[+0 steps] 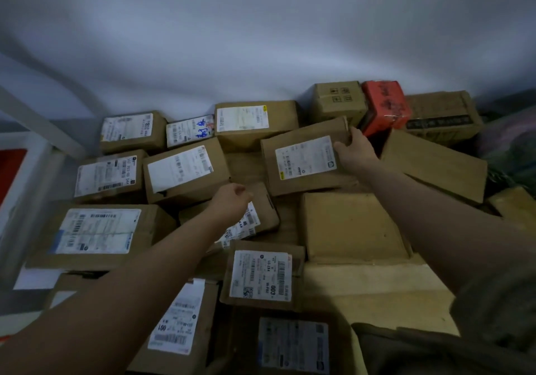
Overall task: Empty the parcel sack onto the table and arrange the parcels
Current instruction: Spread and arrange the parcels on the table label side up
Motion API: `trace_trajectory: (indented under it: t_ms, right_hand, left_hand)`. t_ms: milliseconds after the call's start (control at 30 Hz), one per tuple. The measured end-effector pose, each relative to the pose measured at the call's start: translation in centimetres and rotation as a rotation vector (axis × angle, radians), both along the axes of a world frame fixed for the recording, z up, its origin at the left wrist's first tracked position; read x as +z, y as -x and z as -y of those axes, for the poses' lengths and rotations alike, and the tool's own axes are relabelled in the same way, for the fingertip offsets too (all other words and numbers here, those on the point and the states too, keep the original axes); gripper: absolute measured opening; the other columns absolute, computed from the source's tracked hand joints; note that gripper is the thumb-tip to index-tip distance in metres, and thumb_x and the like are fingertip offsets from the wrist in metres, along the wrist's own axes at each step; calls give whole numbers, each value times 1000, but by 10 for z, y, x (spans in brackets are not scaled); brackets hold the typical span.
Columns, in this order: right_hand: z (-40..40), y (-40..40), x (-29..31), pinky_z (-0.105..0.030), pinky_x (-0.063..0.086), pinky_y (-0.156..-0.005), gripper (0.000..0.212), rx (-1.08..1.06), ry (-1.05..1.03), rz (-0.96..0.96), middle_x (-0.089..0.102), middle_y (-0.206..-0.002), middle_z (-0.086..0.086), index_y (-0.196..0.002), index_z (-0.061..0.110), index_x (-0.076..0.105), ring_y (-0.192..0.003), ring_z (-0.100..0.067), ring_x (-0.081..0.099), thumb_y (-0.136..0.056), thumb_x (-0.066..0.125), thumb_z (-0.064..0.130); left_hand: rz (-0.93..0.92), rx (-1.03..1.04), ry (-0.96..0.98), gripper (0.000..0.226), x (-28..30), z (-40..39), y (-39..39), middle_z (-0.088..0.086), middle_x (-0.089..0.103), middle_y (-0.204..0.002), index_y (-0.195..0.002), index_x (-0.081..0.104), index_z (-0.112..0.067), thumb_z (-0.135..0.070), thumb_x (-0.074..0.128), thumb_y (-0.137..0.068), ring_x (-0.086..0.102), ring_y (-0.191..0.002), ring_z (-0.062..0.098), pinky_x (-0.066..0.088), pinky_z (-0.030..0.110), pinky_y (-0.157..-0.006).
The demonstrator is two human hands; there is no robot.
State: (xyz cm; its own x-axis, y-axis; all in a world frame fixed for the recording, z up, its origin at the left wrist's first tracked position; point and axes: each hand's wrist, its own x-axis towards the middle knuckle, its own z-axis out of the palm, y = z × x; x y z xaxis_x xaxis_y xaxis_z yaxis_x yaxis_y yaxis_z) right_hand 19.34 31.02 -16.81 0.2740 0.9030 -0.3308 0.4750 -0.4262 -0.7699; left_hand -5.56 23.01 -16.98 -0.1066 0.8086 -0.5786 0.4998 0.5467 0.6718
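Surface [377, 281]: pale wood, bare only at 4 o'clock; cardboard parcels cover the rest, back to the white wall.
Plain box [348, 223]: no label visible, just right of centre.
Big labelled box [98, 232]: 9 o'clock, barcodes, print too small to read.
Tilted parcel [304, 157]: 1 o'clock, white label blurred; right hand [356, 148] fingers grasp its far right corner.
"003" parcel [262, 276]: 6 o'clock, also reads "LC-2X4".
"001" parcel [177, 316]: 7 o'clock.
Red box [385, 107]: 2 o'clock, black writing unreadable.
Left hand [232, 200]: fingers loosely clenched, holding nothing, above a small parcel [261, 209] marked "46".
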Motion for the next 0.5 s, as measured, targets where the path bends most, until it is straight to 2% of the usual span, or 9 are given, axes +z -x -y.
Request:
trace_trajectory:
  t_ms: [67, 167, 233, 300, 400, 500]
  right_hand:
    - [-1, -7, -17, -44, 54, -95, 56, -52, 140, 98, 60, -128, -6, -141, 17, 45, -117, -26, 60, -91, 68, 28]
    - [13, -14, -24, -44, 54, -94, 46, -25, 292, 132, 60, -126, -14, -131, 7, 53, -114, -31, 58, -91, 67, 26]
    - [23, -20, -25, -40, 50, -95, 54, -29, 245, 180, 54, -139, -15, -141, 7, 47, -123, -32, 53, -95, 61, 32]
    - [33, -20, -17, -41, 44, -103, 71, -14, 124, 216, 42, -152, -10, -153, 14, 33, -136, -30, 44, -94, 63, 40]
    - [56, -20, -2, -49, 40, -111, 100, 252, 114, 275, 33, -158, -5, -156, 25, 24, -142, -28, 36, -77, 75, 58]
    - [84, -23, 8, -56, 11, -119, 129, 687, 229, 601, 10, -165, 0, -157, 39, 1, -151, -29, 12, -59, 79, 70]
  left_hand:
    - [-9, -45, 11, 49, -6, -3, 2, 7, 54, -132, -148, 39, -11, -23, 49, -102, 42, -68, 0, 35, 17, -56]
    - [-17, -129, 27, 50, -10, -6, -2, 10, 45, -146, -148, 39, -13, -25, 49, -101, 44, -72, -1, 36, 18, -57]
    - [-1, -156, 41, 50, -11, -7, -5, 11, 44, -148, -148, 40, -12, -26, 50, -101, 55, -92, 8, 46, 23, -71]
    - [10, -175, 47, 49, -11, -7, -7, 10, 43, -149, -146, 42, -12, -26, 51, -100, 51, -124, 22, 45, 32, -95]
    - [13, -199, 39, 48, -12, -9, -9, 9, 46, -147, -145, 45, -11, -28, 52, -100, 45, -132, 24, 40, 33, -99]
    - [21, -205, 6, 44, -10, -9, -15, 8, 50, -144, -141, 49, -11, -27, 52, -100, 49, -126, 23, 40, 31, -93]
